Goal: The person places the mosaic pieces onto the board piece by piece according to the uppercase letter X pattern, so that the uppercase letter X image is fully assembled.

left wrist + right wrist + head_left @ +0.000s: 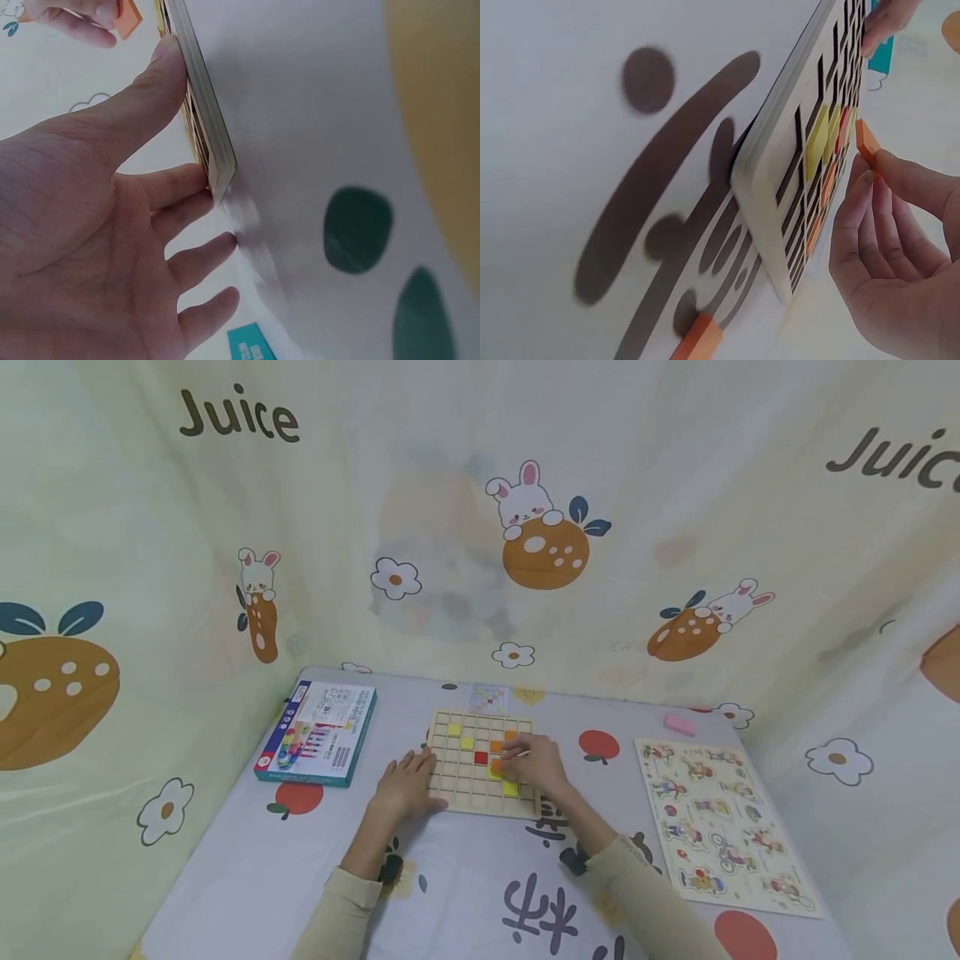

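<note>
A wooden grid board (pixel 450 785) lies on the cloth in front of me, with square tiles in some of its cells. Yellow tiles (pixel 454 729), a red tile (pixel 481 757) and orange tiles (pixel 496 747) show on it. My right hand (pixel 536 760) pinches an orange tile (pixel 866 142) between thumb and fingertips, over the right part of the board. At the board's near left corner rests my left hand (pixel 408 785), its fingers extended along the left side and the thumb against the near edge.
A paint-set box (pixel 318 735) lies at the left. Behind the board is a small pattern card (pixel 491 699). To the right are a pink block (pixel 679 723) and a sheet of cartoon figures (pixel 727 827). Another orange block (pixel 697 341) lies on the cloth beside the board.
</note>
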`<state>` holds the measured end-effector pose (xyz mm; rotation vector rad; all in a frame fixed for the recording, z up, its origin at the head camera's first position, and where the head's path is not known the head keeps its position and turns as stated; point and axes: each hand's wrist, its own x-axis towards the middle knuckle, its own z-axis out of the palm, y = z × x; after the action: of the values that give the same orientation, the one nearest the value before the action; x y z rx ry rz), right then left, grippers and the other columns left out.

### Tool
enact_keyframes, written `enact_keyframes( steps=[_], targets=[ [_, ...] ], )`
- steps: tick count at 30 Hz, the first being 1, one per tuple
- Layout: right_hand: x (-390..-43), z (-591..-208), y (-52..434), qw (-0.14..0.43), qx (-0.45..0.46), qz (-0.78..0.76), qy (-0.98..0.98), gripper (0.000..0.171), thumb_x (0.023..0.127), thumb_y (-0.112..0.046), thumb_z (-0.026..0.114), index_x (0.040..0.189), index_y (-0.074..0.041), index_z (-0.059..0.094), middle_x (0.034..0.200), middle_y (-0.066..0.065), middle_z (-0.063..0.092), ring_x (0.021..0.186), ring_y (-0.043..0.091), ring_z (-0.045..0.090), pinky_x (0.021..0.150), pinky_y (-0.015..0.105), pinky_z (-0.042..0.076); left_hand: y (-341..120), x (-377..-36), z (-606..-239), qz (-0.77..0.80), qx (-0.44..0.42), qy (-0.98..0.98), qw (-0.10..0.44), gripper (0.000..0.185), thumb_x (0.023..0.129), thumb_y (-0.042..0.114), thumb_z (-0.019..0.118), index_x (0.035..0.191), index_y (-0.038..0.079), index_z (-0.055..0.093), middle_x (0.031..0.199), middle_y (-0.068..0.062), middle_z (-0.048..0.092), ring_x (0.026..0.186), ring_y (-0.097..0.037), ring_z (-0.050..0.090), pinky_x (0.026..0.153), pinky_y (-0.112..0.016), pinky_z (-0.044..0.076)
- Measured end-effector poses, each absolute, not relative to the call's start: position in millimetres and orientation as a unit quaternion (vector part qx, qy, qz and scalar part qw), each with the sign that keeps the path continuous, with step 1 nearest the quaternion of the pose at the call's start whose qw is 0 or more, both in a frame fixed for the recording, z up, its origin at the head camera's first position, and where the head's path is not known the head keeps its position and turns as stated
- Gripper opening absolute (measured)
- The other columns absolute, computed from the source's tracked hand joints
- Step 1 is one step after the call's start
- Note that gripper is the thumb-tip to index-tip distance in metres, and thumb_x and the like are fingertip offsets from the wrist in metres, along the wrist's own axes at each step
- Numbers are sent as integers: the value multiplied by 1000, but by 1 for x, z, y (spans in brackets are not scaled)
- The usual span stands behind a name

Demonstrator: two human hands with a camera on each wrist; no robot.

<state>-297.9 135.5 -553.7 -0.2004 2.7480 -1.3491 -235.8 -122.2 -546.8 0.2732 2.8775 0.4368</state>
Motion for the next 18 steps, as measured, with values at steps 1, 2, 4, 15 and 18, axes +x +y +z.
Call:
enact_keyframes(
  steps=[1, 2, 4, 15, 18],
  targets=[
    [-298, -554, 134, 35, -66, -438, 896, 30, 83, -12, 88, 112, -7, 79, 88, -4, 76, 88, 17, 70, 75, 32, 56, -122, -236, -547, 149, 93, 978, 109, 93, 89, 49, 79, 160, 4, 39, 169, -15, 32, 156, -41, 27, 127, -60, 22],
    [-299, -554, 132, 35, -67, -439, 895, 30, 83, -12, 88, 111, -7, 78, 88, -3, 76, 88, 17, 70, 75, 32, 56, -122, -236, -547, 151, 93, 978, 109, 92, 89, 48, 80, 160, 4, 39, 169, -15, 32, 156, -41, 27, 126, -61, 22],
    [-300, -555, 128, 35, -68, -438, 896, 30, 83, -13, 89, 111, -7, 78, 88, -4, 76, 88, 16, 70, 74, 31, 56, -122, -236, -547, 155, 93, 977, 111, 92, 90, 48, 80, 160, 4, 39, 169, -15, 32, 156, -41, 26, 127, -61, 22],
    [-304, -563, 110, 41, -80, -464, 881, 26, 82, -7, 86, 107, -9, 79, 86, -5, 75, 84, 16, 70, 76, 32, 57, -123, -236, -549, 154, 96, 977, 111, 93, 90, 48, 79, 160, 4, 38, 169, -15, 32, 156, -41, 26, 127, -61, 22],
    [-304, -565, 106, 47, -85, -462, 882, 26, 81, -7, 85, 107, -11, 79, 86, -5, 75, 84, 15, 69, 77, 33, 57, -123, -236, -548, 155, 96, 977, 114, 93, 90, 48, 79, 161, 4, 38, 169, -15, 32, 156, -41, 26, 127, -61, 22]
  ],
)
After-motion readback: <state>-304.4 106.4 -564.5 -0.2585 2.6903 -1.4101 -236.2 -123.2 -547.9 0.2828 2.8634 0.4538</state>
